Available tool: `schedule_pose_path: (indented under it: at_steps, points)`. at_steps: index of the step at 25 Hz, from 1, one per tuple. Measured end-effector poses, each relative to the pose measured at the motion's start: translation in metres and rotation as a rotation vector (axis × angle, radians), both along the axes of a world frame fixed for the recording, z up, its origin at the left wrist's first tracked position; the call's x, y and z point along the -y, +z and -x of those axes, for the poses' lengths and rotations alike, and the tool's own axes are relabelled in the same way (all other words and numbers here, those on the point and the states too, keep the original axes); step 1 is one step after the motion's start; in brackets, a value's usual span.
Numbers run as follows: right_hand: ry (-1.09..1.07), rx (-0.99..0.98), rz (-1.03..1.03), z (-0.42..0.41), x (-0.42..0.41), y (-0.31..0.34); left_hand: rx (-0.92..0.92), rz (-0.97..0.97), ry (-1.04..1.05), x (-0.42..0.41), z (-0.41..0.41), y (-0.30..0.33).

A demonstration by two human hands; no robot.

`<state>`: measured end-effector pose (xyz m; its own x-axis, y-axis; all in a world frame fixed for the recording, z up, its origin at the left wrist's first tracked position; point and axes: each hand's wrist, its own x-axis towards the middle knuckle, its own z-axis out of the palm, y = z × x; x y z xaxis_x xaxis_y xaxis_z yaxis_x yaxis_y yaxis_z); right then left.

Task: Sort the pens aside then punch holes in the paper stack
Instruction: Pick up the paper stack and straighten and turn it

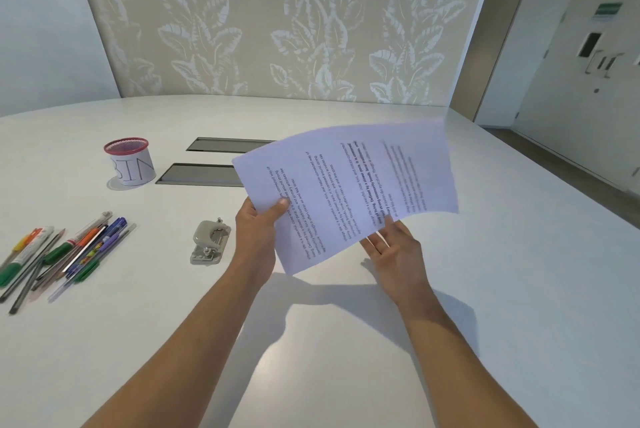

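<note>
**Paper up in the air, punch waiting**

My left hand [258,230] pinches the near corner of the paper stack [346,195], thumb on top, fingers hidden under it. My right hand [394,249] is open, palm up, with its fingertips just touching the bottom edge. The paper is off the white table [346,358] and its far end looks blurry and bendy.

The hole punch [209,243] sits just left of my left hand. The pens [62,254] lie in a pile well off to the left, near the pot marked BIN [131,164].

I think the sheets could slide apart, because only one corner is pinched. Then the holes would not line up.
</note>
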<state>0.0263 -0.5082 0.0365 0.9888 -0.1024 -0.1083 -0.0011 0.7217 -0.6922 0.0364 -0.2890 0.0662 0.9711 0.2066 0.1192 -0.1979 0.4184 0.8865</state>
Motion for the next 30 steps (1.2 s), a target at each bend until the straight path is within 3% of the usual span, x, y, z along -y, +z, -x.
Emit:
schedule_pose_path:
  at_steps: [5,9,14,17,20,25,30]
  points:
    - [-0.058,0.086,-0.038,-0.002,-0.014,0.017,-0.051,0.007,-0.075,0.011,0.007,-0.008]
    - [-0.131,0.054,0.039,-0.006,-0.009,0.026,-0.046,-0.037,-0.139,0.009,0.008,-0.009]
    - [-0.089,0.198,0.248,-0.009,0.013,0.041,-0.084,0.023,-0.110,-0.013,-0.003,-0.002]
    - [-0.019,0.272,0.432,-0.010,0.025,0.053,-0.098,-0.201,-0.097,-0.031,-0.012,0.005]
    - [0.022,0.336,0.600,-0.010,0.026,0.066,-0.010,-0.411,-0.160,-0.034,-0.016,0.016]
    - [0.072,0.392,0.837,-0.011,0.011,0.083,0.145,-0.461,-0.180,-0.017,-0.018,0.048]
    - [-0.050,0.397,0.822,-0.017,0.003,0.093,0.289,-0.493,-0.011,-0.005,-0.015,0.062]
